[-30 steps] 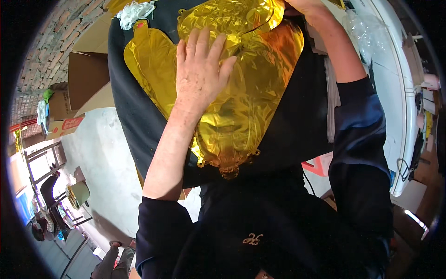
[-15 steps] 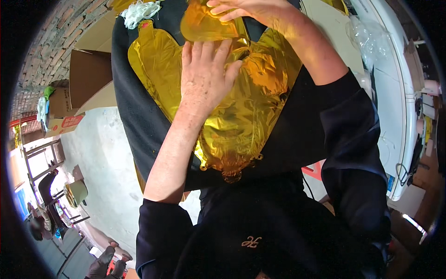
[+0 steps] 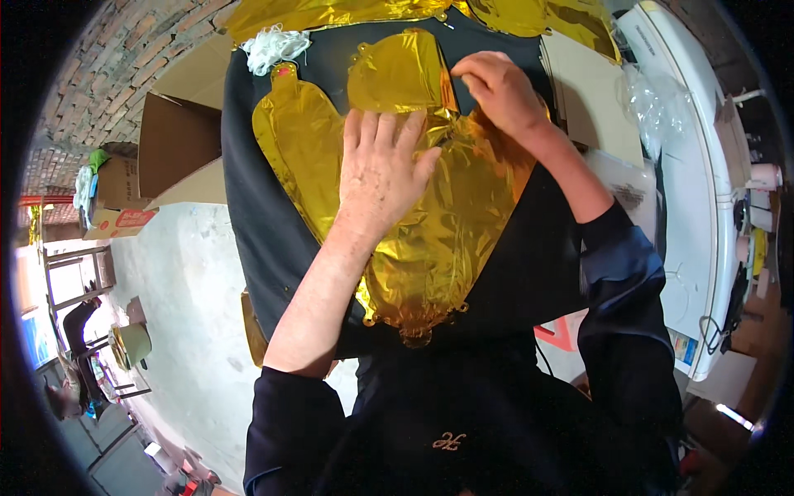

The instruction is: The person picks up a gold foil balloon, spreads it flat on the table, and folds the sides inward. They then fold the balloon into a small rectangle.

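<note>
A flat, uninflated gold foil balloon (image 3: 430,240) lies spread on a black cloth-covered table. A long lobe reaches to its upper left, and a folded flap stands at the top middle. My left hand (image 3: 380,174) rests palm down on the foil, just below the flap, fingers stretched out. Beside the flap's right edge is my right hand (image 3: 500,95), its fingers curled in. Whether any foil is pinched in them is hidden. Small tabs edge the foil's near end.
White stringy material (image 3: 275,50) lies at the table's far left. More gold foil (image 3: 347,16) spans the far edge. An open cardboard box (image 3: 178,145) stands left, cardboard sheets (image 3: 587,99) and a white appliance (image 3: 699,207) right. Clear plastic (image 3: 653,103) hangs over the appliance's edge.
My right hand has moved from above the flap to its right side, fingers now curled. The flap lies further uncovered. My left hand stays flat on the foil; the whole view has shifted slightly.
</note>
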